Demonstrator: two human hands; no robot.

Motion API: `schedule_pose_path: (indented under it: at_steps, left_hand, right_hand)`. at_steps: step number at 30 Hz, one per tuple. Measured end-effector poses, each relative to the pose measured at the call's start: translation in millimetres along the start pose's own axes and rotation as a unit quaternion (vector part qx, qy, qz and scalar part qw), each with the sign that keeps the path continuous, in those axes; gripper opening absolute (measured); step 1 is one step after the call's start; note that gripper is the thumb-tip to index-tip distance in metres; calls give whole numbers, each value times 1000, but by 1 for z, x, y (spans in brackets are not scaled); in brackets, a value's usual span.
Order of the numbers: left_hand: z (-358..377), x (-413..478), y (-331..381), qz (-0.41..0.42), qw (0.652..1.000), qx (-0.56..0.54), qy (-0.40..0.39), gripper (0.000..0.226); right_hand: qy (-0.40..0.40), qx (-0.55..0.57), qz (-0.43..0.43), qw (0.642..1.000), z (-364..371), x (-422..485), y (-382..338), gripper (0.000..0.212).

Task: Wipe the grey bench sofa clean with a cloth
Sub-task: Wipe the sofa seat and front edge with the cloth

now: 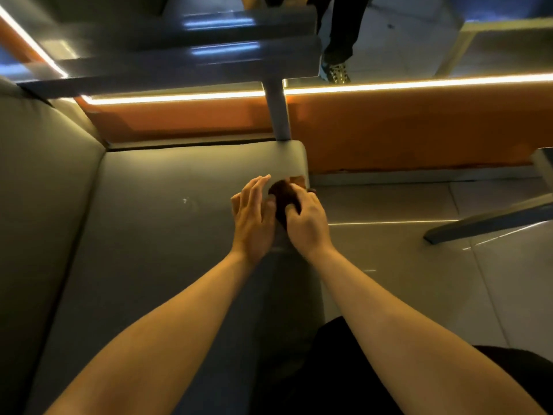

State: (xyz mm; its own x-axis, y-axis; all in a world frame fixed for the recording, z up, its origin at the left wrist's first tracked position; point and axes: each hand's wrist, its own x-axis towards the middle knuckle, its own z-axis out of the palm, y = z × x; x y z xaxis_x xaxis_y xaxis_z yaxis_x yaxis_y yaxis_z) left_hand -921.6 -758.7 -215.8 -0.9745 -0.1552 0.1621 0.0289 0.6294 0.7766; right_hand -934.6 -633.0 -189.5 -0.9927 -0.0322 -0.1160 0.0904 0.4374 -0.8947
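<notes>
- 2 bare forearms reach forward over the seat of the grey bench sofa [155, 235].
- left hand [254, 218]: grip open, fingers straight, just left of the cloth; can't tell if it presses on the seat.
- right hand [309, 224]: grip closed on the cloth [281, 194], fingers curled over it.
- cloth: dark brown, bunched, on the bench's far right corner, at the seat edge.
- Step looks like wiping that corner. To do it well: spread the cloth flatter under the palm, press evenly, follow the rounded edge, steady the cushion with the left hand.
- white speck [185, 201] on the seat, left of both hands, apart from the cloth; likely needs a pass.
- Beyond: grey post [279, 115] at the corner, orange panel [404, 130], light strip [419, 83], another person's shoe [337, 72].
- No brand, label or writing readable.
</notes>
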Motion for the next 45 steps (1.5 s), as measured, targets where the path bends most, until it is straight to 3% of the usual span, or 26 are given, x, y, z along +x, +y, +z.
schedule_pose_path:
  at_steps: [3, 5, 9, 11, 13, 15, 17, 19, 22, 28, 33, 37, 40, 43, 45]
  left_hand:
    - [-24, -13, 21, -107, 972, -210, 1, 41]
    - [-44, -13, 21, -181, 948, -258, 48, 33]
    - [-94, -12, -14, -261, 882, -389, 46, 23]
    - [-119, -9, -32, -251, 909, -324, 78, 21]
    - [-139, -6, -48, -223, 949, -170, 147, 24]
    - [-158, -7, -62, -226, 952, -41, 202, 26]
    - [-175, -5, -79, -237, 946, 15, 219, 27]
    - [-180, 1, -100, -242, 947, 53, 205, 34]
    - [-158, 10, -112, -257, 950, 148, 96, 53]
    - [-106, 18, -91, -190, 968, 150, 62, 46]
    - [-45, 13, -48, -113, 988, 100, -13, 39]
    - [-51, 13, -44, -95, 990, 91, -46, 40]
    - [-73, 11, -56, -75, 991, 115, -3, 45]
    - [-103, 16, -84, -137, 978, 135, 86, 46]
    - [-109, 17, -94, -172, 971, 133, 98, 49]
  right_hand:
    - [-44, 95, 4, 994, 21, -11, -35, 34]
    - [-87, 104, -13, 991, 41, -19, -57, 33]
    - [-178, -39, -74, 980, 74, -25, -82, 46]
    - [-214, -142, -110, 960, 87, -26, -91, 51]
    - [-226, -232, -92, 942, 96, -20, -93, 50]
    - [-246, -314, -50, 916, 101, -12, -91, 53]
    - [-267, -342, 5, 901, 106, -8, -88, 57]
    - [-274, -344, 25, 898, 113, -6, -87, 59]
    - [-240, -369, -25, 897, 113, -2, -84, 53]
    - [-214, -307, -58, 925, 95, -3, -62, 54]
    - [-145, -211, -62, 965, 68, 2, -48, 33]
    - [-148, -337, -41, 929, 51, -1, -43, 51]
    - [-180, -391, -7, 903, 46, -5, -40, 66]
    - [-182, -364, -18, 913, 40, -2, -31, 62]
    - [-167, -352, -38, 920, 35, -1, -26, 58]
